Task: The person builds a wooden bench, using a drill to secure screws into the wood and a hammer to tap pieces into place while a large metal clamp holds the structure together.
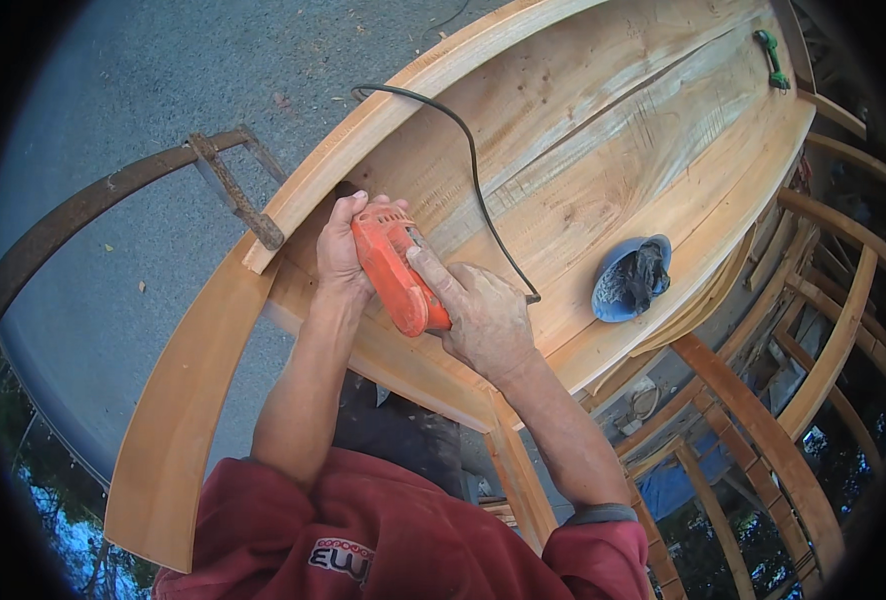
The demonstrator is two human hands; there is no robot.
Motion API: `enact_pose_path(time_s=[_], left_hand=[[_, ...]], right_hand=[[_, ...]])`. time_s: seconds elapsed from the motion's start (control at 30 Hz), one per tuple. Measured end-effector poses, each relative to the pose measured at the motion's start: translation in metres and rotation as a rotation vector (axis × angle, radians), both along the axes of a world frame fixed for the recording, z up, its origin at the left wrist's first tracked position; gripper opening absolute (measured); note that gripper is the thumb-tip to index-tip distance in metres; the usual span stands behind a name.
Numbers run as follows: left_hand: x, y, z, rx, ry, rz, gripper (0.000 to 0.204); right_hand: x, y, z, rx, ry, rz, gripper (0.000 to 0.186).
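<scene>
Head view looks down on a long wooden boat hull (603, 130) resting on curved wooden frames (763, 430). Both hands grip an orange power sander (395, 270) pressed against the hull's near end, just inside its rim. The left hand (341, 245) wraps the sander's far end, fingers curled together over its top. The right hand (483, 315) lies along the sander's other side, index finger stretched forward on the casing, the other fingers folded around it. A black cord (473, 160) loops from the sander across the hull's inner boards. Farther along the hull sits a blue cap (628, 280) holding a dark cloth, and at the hull's far end lies a green tool (771, 60). A rusty clamp (233, 190) bites the hull's rim beside the left hand. As a judgement, the boards look pale and already smoothed over much of the hull, with darker streaks near the middle seam perhaps left to do.
</scene>
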State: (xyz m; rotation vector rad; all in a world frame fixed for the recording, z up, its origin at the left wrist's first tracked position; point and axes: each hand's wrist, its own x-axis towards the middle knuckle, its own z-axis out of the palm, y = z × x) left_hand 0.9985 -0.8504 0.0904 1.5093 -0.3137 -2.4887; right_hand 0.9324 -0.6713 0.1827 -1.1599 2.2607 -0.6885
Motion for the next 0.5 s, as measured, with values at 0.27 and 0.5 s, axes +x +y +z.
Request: enact_pose_path(time_s=[0.27, 0.5], left_hand=[[-0.006, -0.001, 0.007, 0.028, 0.085, -0.069, 0.031], [-0.004, -0.001, -0.003, 0.061, 0.265, -0.002, 0.031]], right_hand=[[-0.021, -0.003, 0.005, 0.051, 0.055, 0.113, 0.072], [-0.034, -0.012, 0.008, 0.081, 0.205, 0.250, 0.066]])
